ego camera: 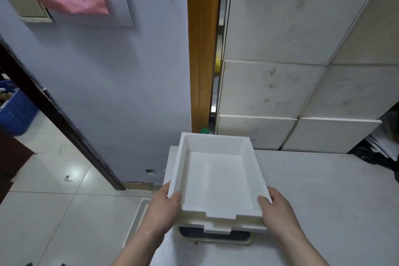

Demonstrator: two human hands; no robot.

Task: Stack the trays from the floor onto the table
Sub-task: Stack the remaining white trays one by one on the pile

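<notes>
I hold a white rectangular tray (218, 177) by its near corners, my left hand (166, 207) on the left corner and my right hand (276, 209) on the right. It is empty and sits on top of another white tray (218, 228), whose notched front rim shows just beneath. Under those, a dark tray with a cream rim (213, 237) rests on the table (313, 201). On the floor to the left, the rim of another white tray (138, 218) shows beside my left forearm.
The pale table stands against a white tiled wall (280, 71). A blue-grey wall panel (118, 93) and a wooden door frame (200, 49) rise behind. A blue crate (15, 112) stands at far left. Papers and a black bag (377, 151) lie at the table's right.
</notes>
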